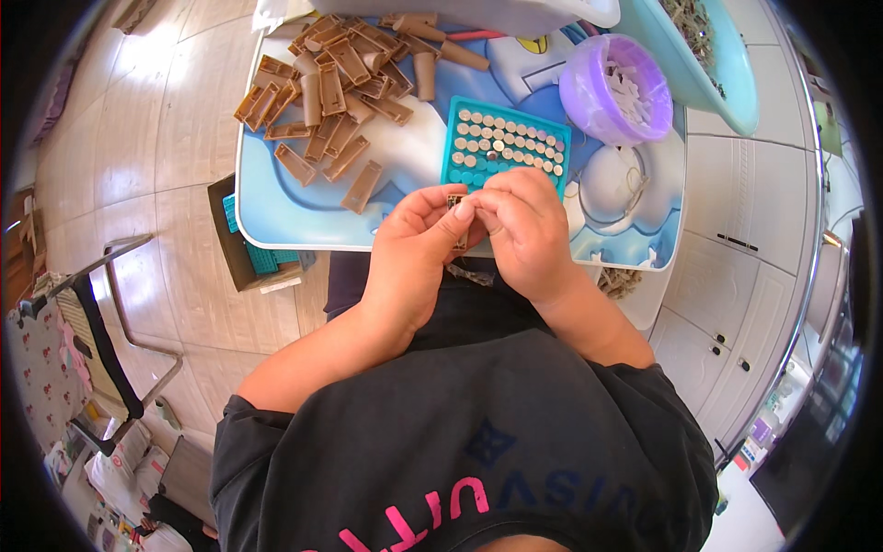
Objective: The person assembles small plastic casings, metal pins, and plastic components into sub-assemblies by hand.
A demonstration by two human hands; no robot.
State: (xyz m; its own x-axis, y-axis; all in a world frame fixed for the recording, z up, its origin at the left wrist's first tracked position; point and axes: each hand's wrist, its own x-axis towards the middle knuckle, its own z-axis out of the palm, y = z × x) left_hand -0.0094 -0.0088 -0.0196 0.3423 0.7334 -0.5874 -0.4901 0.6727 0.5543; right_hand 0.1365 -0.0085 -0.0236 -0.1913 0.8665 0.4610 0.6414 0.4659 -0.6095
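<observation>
Just beyond my body, at the near edge of the table, my left hand (416, 247) grips a small brown plastic casing (454, 201) between thumb and fingers. Dark and metallic bits show inside it. My right hand (526, 228) is closed in a pinch against the casing's right side; whatever its fingertips hold is hidden. Right beyond the hands lies a teal tray (452, 152) with rows of round silver button cells (498, 145), its near part partly covered by my right hand. To the left is a heap of brown plastic casings (346, 63), several lying loose near it.
The blue patterned table (308, 216) also carries a purple tub (589, 97) of white pieces and a loop of thin wire (635, 184). A light-blue basin (736, 92) stands at the far right. Below the table's left edge sits a cardboard box (241, 262) with teal trays inside.
</observation>
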